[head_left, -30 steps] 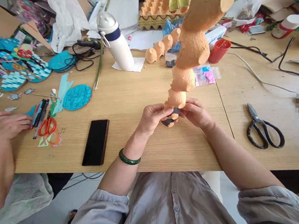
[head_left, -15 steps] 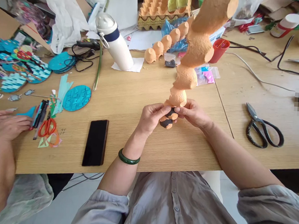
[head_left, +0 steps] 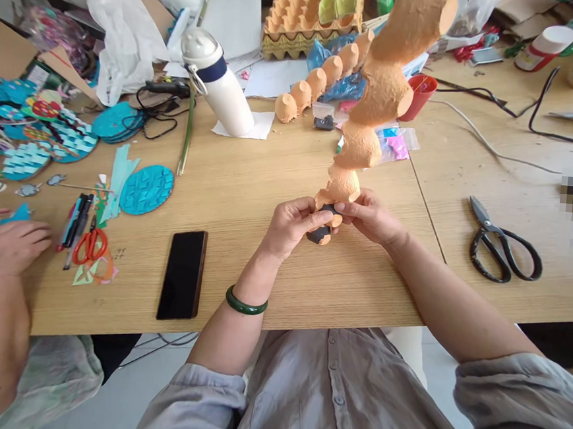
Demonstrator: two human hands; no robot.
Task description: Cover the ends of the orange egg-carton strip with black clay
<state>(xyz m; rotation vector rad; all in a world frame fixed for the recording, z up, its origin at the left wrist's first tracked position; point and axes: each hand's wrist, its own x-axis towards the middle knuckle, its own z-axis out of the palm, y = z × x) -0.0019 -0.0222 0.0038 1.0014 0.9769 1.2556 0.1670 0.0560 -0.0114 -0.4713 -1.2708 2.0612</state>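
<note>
An orange egg-carton strip (head_left: 360,144) with a row of bumps rises from between my hands, its far end leaning up toward the camera. Black patches cover part of the bumps at its near end. My left hand (head_left: 290,227) grips that near end, with the thumb laid over a black patch. Opposite it, my right hand (head_left: 368,217) pinches the strip from the right side, thumb near the same patch. The fingers behind the strip are mostly hidden. A second orange egg-carton strip (head_left: 316,83) lies on the table behind.
Black-handled scissors (head_left: 505,241) lie right, a phone (head_left: 182,274) left. Further back stand a white bottle (head_left: 220,84), a red cup (head_left: 419,96) and stacked egg trays (head_left: 292,16). At far left, a co-worker's hands (head_left: 11,246) hold a blue piece near orange scissors (head_left: 90,245).
My left thumb has slid right across the black patch. The strip's tilt has shifted very slightly. The co-worker's hands have moved left with the blue piece.
</note>
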